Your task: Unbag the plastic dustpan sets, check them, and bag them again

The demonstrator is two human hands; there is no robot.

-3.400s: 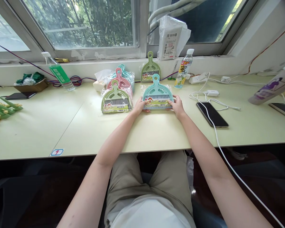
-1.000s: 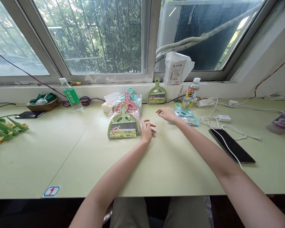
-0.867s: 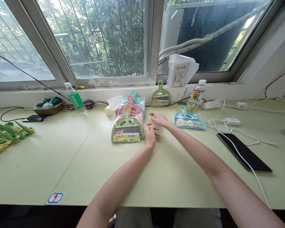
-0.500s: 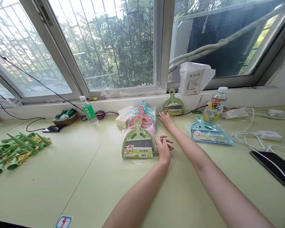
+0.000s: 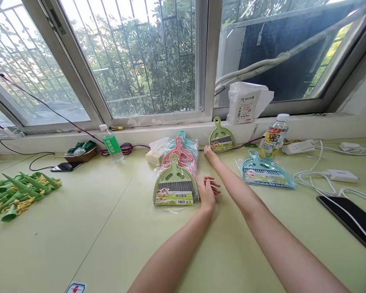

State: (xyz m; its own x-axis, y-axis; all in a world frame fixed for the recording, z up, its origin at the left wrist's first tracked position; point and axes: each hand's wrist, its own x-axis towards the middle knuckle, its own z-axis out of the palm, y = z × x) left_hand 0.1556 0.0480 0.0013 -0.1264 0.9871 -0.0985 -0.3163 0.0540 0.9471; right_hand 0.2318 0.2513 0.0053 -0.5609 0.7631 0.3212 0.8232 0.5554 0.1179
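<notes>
My left hand [image 5: 208,192] rests on the table with its fingers loosely apart and empty, against the right side of a row of wrapped dustpan-and-brush sets. At the front of that row is a green dustpan-and-brush set [image 5: 174,185]; a pink set [image 5: 179,154] and blue-green ones [image 5: 192,145] lean behind it. Farther back, my right hand [image 5: 211,154] is closed at the lower left corner of another green dustpan-and-brush set [image 5: 222,136], which leans slightly tilted against the wall below the window; my fingertips are partly hidden.
A blue dustpan set [image 5: 265,173] lies at right, before a drink bottle [image 5: 274,138]. Cables, a power strip [image 5: 300,147] and a black tablet [image 5: 350,219] are farther right. Tissues [image 5: 155,156], a water bottle [image 5: 112,144], a phone [image 5: 66,166] and green cone pieces [image 5: 21,195] are left.
My right hand's fingers have gone from spread to closed at the far green set's corner. That set now tilts a little to the left. My left hand has stayed beside the row.
</notes>
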